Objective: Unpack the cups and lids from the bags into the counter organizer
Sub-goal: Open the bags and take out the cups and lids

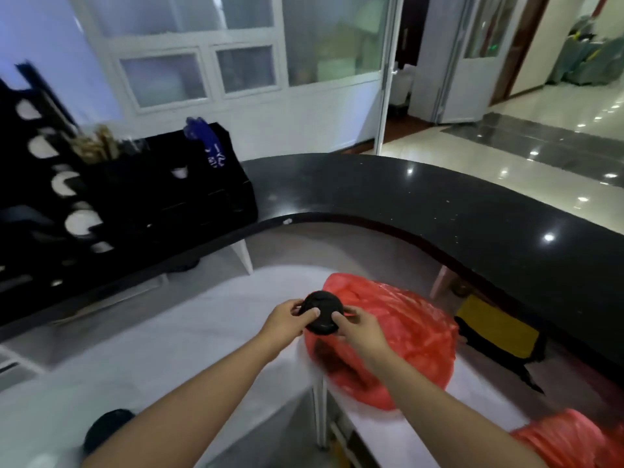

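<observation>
Left hand and right hand both grip a round black plastic lid stack above crinkled red plastic bag.

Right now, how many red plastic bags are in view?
2. One red bag lies on the white lower counter just behind the hands, which hold a stack of black lids. The other is at the bottom right corner, cut off by the frame.
</observation>
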Tool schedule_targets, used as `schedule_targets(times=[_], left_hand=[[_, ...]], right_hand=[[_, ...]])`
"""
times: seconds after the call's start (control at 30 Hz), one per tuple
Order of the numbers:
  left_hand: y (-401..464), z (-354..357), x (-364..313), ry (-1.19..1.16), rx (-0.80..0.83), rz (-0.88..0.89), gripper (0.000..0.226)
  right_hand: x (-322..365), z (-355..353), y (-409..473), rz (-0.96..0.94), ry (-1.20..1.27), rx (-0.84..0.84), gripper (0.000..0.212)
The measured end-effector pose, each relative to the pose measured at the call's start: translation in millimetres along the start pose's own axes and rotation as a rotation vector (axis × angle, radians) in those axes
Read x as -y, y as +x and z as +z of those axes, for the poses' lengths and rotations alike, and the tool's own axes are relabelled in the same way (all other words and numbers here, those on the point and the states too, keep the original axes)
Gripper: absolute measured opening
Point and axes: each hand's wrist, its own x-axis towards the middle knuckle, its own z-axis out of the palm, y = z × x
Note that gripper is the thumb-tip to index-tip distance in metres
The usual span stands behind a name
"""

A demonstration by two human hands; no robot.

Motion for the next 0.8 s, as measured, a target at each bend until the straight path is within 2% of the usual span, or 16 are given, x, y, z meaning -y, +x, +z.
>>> schedule_targets(times=[0.07,0.17,0.33,0.4,0.63,0.73,0.8], left_hand=[[-12,-25,15,0.002,-0.041,-0.021,0.045],[-30,-66,38,0.028,-0.139,-0.056,0.048],[-69,-152,86,0.205,-0.309,-0.068,0.008],[-87,-185,109,0.234,-0.329,-0.095,0.008],[-136,-274,196,0.490,-0.312,-0.241,0.027],[-145,-293,223,0.556,-0.248,-0.309,0.025],[-149,-300,235,0.653,-0.187,-0.280,0.027]], right_hand=[[-1,26,-5,0.050,0.005,0.065,0.012],[-6,67,-6,0.079,-0.072,0.140,0.022],[-19,150,-7,0.215,-0.174,0.244,0.029],[-28,186,-12,0.233,-0.251,0.266,0.029],[-71,291,-46,0.268,-0.478,0.394,0.038],[-86,318,-56,0.291,-0.577,0.416,0.039],[-91,331,-61,0.292,-0.644,0.416,0.041]])
